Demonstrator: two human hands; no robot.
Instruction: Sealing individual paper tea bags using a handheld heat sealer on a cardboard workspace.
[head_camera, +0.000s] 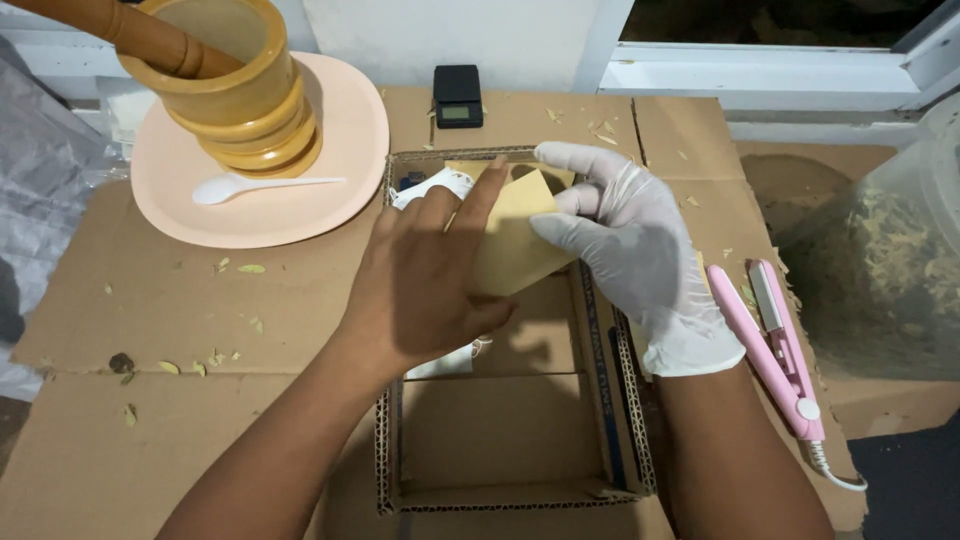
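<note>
at the far left a wooden mortar (235, 85) with its pestle (120, 30) leaning inside stands on a pale pink plate (345, 150), and a white plastic spoon (255, 186) lies on the plate's bare front, handle pointing right; grouped so, these tools sit clear of the working space yet within reach. flattened cardboard (150, 300) covers the tabletop like a work mat, and bits of dried leaf (250, 268) lie scattered on it.

in the middle sits a shallow open cardboard box (500, 430), its base mostly bare. the bare left hand (425, 275) is spread over the box's upper part, fingers extended and pressing flat on the near face of a small tan paper pouch (515, 240), which seems to steady it. the pouch is held just above the box, between both hands. something white (440, 185) shows under the left hand; what it is i cannot tell. beyond the box a small black digital scale (458, 96) stands near the wall.

the right hand (625, 245), in a white glove, pinches the pouch's right and upper edge between thumb and fingers, apparently keeping its mouth up. to the right a pink mini heat sealer (770, 345) lies closed on the cardboard, its white cord (835, 470) trailing toward the near edge. at the far right a large clear bag (880, 270) holds crushed dried leaves.
</note>
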